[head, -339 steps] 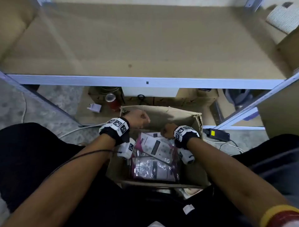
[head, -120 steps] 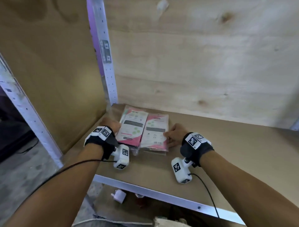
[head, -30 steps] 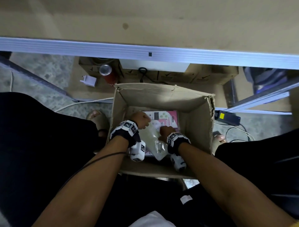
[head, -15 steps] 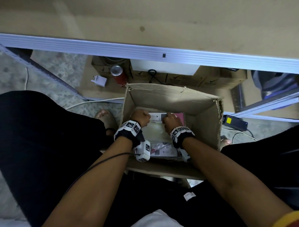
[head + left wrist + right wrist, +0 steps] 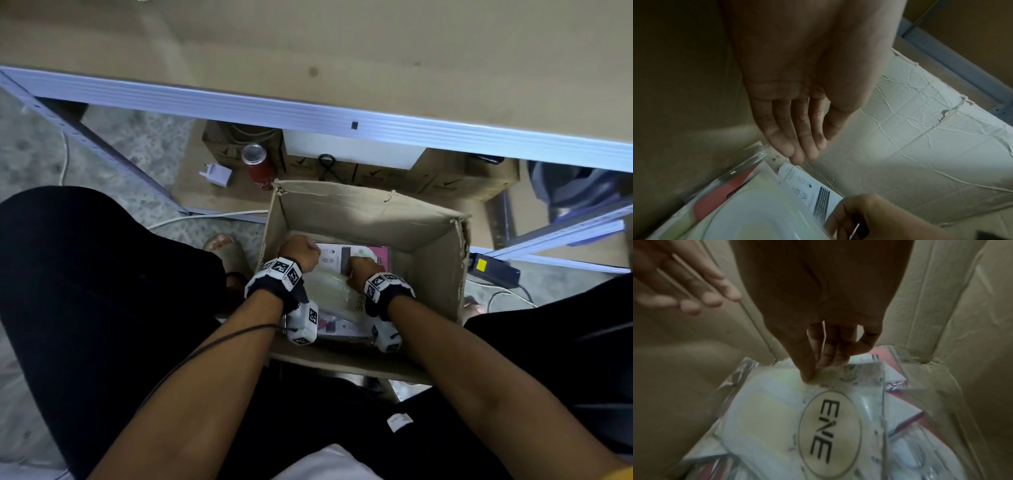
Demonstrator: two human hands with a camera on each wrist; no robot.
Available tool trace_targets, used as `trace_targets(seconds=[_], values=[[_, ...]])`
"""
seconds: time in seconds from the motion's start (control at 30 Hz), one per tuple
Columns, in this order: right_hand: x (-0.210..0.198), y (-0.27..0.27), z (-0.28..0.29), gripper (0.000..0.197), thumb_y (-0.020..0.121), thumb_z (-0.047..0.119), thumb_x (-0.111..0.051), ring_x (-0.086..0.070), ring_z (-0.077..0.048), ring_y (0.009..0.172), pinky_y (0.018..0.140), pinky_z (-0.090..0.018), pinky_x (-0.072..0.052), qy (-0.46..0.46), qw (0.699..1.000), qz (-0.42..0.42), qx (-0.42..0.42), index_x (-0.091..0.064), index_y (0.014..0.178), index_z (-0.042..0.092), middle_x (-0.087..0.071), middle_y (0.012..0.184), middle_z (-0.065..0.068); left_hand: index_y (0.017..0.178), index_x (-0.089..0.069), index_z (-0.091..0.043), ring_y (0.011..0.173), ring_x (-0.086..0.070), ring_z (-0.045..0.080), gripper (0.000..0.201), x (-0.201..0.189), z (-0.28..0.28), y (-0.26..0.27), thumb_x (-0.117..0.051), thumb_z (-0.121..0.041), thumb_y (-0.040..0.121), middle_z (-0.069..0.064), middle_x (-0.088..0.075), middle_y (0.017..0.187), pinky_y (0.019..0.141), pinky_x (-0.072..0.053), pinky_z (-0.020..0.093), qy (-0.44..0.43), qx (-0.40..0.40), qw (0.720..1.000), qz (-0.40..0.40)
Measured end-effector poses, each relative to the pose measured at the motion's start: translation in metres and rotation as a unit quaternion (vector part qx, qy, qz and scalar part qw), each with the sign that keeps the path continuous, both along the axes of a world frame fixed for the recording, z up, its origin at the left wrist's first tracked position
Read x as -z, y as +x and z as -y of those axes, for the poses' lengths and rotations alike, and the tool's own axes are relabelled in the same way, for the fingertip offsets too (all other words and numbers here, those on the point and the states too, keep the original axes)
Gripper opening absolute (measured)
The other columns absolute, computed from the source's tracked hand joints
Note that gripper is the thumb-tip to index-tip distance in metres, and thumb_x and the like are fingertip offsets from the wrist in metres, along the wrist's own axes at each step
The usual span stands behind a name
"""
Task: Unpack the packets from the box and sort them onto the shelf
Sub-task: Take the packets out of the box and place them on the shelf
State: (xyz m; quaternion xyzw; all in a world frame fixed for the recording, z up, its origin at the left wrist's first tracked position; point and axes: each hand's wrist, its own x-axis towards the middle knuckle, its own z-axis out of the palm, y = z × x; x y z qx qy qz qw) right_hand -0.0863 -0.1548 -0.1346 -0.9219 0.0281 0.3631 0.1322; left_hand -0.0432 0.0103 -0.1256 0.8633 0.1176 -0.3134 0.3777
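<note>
An open cardboard box (image 5: 442, 240) sits on the floor between my legs, with several packets inside. On top lies a clear packet with a pale yellow-and-white card marked EVE (image 5: 813, 418) (image 5: 329, 291). My right hand (image 5: 824, 360) (image 5: 359, 270) pinches its far edge between thumb and fingers. My left hand (image 5: 803, 146) (image 5: 301, 251) hovers over the box's far left corner with straight fingers, holding nothing. Pink-and-white packets (image 5: 356, 255) (image 5: 809, 186) lie underneath. The wooden shelf (image 5: 342, 51) runs across the top of the head view.
Under the shelf's metal front rail (image 5: 308, 114) stand brown cartons (image 5: 445, 181), a red can (image 5: 258, 168) and a white plug adapter (image 5: 217, 174). A black power brick (image 5: 493, 269) and cables lie right of the box. Shelf uprights slant at both sides.
Earlier two packets were laid on the shelf. In the last second both hands stayed in the box; the right hand took hold of the top EVE packet's far edge.
</note>
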Motion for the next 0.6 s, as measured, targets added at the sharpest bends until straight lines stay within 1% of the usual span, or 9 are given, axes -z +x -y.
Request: trace_targets(seconds=[0.07,0.13,0.2,0.27,0.33,0.4,0.43,0.5,0.6], values=[[-0.009,-0.002,0.005,0.028,0.09,0.014,-0.062,-0.06,-0.03,0.115,0.098,-0.034,-0.049,0.012,0.999,-0.036,0.001,-0.068,0.117,0.008,-0.066,0.121,-0.012,0.102,-0.072,0.0,0.1,-0.071,0.037,0.025,0.001,0.002,0.0,-0.055,-0.015,0.093,0.021,-0.074,0.103,0.089,-0.058,0.046,0.005,0.001,1.0,-0.009],[-0.018,-0.002,0.014,0.027,0.09,0.013,-0.062,-0.06,-0.028,0.116,0.098,-0.028,-0.048,0.035,0.998,-0.043,0.02,-0.071,0.115,0.008,-0.067,0.122,-0.01,0.106,-0.07,0.003,0.102,-0.07,0.039,0.028,0.002,0.003,0.001,-0.053,-0.014,0.093,0.024,-0.072,0.107,0.089,-0.058,0.047,0.014,0.011,0.999,-0.028],[-0.028,-0.002,0.022,0.025,0.089,0.011,-0.065,-0.061,-0.026,0.115,0.094,-0.024,-0.045,0.051,0.997,-0.028,0.048,-0.072,0.112,0.006,-0.068,0.121,-0.01,0.112,-0.067,0.007,0.105,-0.068,0.041,0.032,0.003,0.003,0.001,-0.05,-0.013,0.094,0.027,-0.069,0.113,0.09,-0.057,0.049,0.036,0.029,0.998,-0.051],[-0.036,-0.001,0.03,0.024,0.088,0.009,-0.065,-0.062,-0.027,0.113,0.093,-0.024,-0.043,0.046,0.997,-0.001,0.061,-0.072,0.11,0.004,-0.069,0.12,-0.012,0.12,-0.061,0.006,0.108,-0.066,0.042,0.033,0.004,0.005,0.001,-0.051,-0.012,0.094,0.027,-0.066,0.12,0.092,-0.056,0.046,0.048,0.032,0.997,-0.056],[-0.044,0.0,0.037,0.024,0.089,0.01,-0.061,-0.061,-0.029,0.115,0.094,-0.026,-0.043,0.025,0.997,0.025,0.075,-0.072,0.11,0.006,-0.068,0.122,-0.012,0.125,-0.057,0.003,0.11,-0.064,0.039,0.034,0.006,0.008,0.0,-0.055,-0.011,0.094,0.024,-0.063,0.124,0.091,-0.054,0.041,0.047,0.036,0.997,-0.049],[-0.052,0.0,0.041,0.022,0.09,0.009,-0.058,-0.06,-0.033,0.116,0.092,-0.031,-0.046,0.016,0.996,0.046,0.081,-0.07,0.108,0.005,-0.066,0.122,-0.015,0.128,-0.056,0.004,0.113,-0.064,0.037,0.038,0.012,0.01,-0.003,-0.059,-0.012,0.094,0.023,-0.063,0.126,0.093,-0.054,0.039,0.059,0.063,0.994,-0.074],[-0.057,0.0,0.042,0.021,0.09,0.009,-0.056,-0.06,-0.035,0.115,0.091,-0.034,-0.048,0.012,0.995,0.056,0.081,-0.067,0.107,0.003,-0.065,0.121,-0.017,0.127,-0.058,0.005,0.113,-0.065,0.036,0.038,0.017,0.011,-0.006,-0.06,-0.012,0.094,0.022,-0.065,0.125,0.093,-0.056,0.039,0.055,0.082,0.991,-0.091],[-0.069,-0.004,0.046,0.019,0.089,0.008,-0.054,-0.058,-0.036,0.112,0.093,-0.038,-0.05,0.003,0.993,0.081,0.084,-0.061,0.106,0.004,-0.062,0.12,-0.018,0.121,-0.066,0.002,0.111,-0.068,0.034,0.033,0.024,0.014,-0.011,-0.06,-0.013,0.093,0.02,-0.069,0.12,0.093,-0.057,0.041,0.051,0.113,0.985,-0.117],[-0.087,-0.011,0.054,0.019,0.087,0.007,-0.055,-0.056,-0.036,0.111,0.094,-0.045,-0.049,0.003,0.988,0.119,0.099,-0.057,0.106,0.008,-0.058,0.117,-0.016,0.118,-0.07,-0.003,0.112,-0.067,0.031,0.03,0.03,0.022,-0.017,-0.063,-0.016,0.092,0.016,-0.071,0.119,0.093,-0.055,0.034,0.066,0.166,0.977,-0.112]])
